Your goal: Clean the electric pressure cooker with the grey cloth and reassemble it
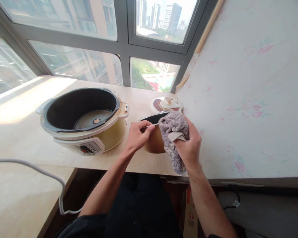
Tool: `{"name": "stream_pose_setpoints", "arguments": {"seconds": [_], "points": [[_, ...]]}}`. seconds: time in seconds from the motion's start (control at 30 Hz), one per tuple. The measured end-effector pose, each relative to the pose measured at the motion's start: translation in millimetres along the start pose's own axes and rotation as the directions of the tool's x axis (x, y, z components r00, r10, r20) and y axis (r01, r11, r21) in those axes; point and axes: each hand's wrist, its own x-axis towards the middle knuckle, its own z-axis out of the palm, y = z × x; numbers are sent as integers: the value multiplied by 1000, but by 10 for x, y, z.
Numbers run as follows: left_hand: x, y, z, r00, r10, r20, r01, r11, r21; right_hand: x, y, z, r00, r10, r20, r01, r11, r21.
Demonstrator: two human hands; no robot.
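My left hand [140, 134] pinches the near left rim of a brown inner pot [155, 142] with a dark inside. A grey-purple cloth [173, 129] is bunched in my right hand [190, 143], which presses it against the pot's right rim and side; the cloth hides that part of the pot. To the left stands the cooker body [114, 135], open at the top, with a dark interior and a control panel on its front. Behind the pot lies a white and brown lid [166, 104].
The wooden ledge [139, 163] runs below grey-framed windows. A floral wall [245, 109] rises close on the right. At the lower left, a grey cable [39, 169] crosses a second wooden surface [22, 195]. A paper bag [190, 218] stands below the ledge.
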Motion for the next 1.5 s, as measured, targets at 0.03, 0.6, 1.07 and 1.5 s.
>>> {"name": "stream_pose_setpoints", "arguments": {"seconds": [0.03, 0.6, 1.07, 1.5], "points": [[-7, -14, -7, 1000, -12, -5, 11, 1000, -19, 40, 41, -26, 999, 46, 6, -46, 999, 13], [-64, -642, -92, 996, 54, -75, -68, 975, -212, 699, 1394, -100, 869, 393, 302, -478, 825, 301], [-151, -779, -77, 996, 51, 77, -22, 944, -330, 718, 656, -337, 860, 137, 491, -292, 922, 255], [-183, 370, -89, 981, 145, 132, -180, 933, 311, 429, -61, -258, 877, 98, 471, -195, 967, 162]]}}
